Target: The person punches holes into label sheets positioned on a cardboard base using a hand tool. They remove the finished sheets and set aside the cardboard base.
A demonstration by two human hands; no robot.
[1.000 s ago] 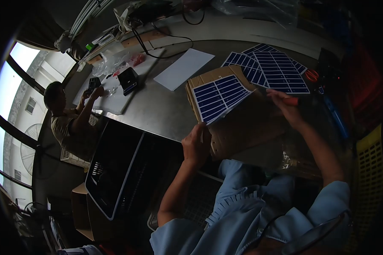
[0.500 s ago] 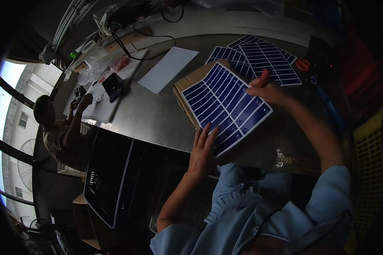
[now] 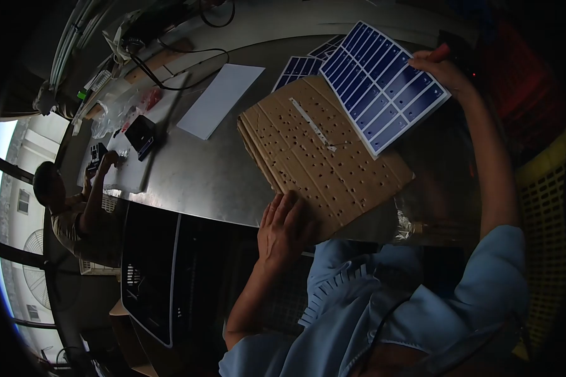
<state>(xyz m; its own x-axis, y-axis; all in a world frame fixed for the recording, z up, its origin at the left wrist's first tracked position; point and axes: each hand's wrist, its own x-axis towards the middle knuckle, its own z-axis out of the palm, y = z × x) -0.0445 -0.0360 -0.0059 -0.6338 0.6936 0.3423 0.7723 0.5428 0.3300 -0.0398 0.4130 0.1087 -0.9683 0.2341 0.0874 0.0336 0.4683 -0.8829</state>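
My right hand (image 3: 445, 74) grips the right edge of a sheet of blue labels (image 3: 383, 88) with white borders and small holes. The same hand also holds a red-handled tool (image 3: 441, 53), whose tip I cannot make out. The sheet is tilted over the far right part of a brown cardboard piece (image 3: 308, 160), which is dotted with holes and bears a torn white strip (image 3: 311, 124). On the cardboard's near left edge lies my left hand (image 3: 283, 232), fingers slightly apart, holding nothing.
More blue label sheets (image 3: 294, 68) lie behind the cardboard on the metal table (image 3: 198, 176). A white sheet (image 3: 221, 100) lies farther left. Another person (image 3: 82, 207) works at the left end near a black box (image 3: 141, 135). A yellow crate (image 3: 544, 220) stands at right.
My right hand has lifted the label sheet off the cardboard toward the far right, uncovering the holes. My left hand has left the sheet and now lies on the cardboard edge.
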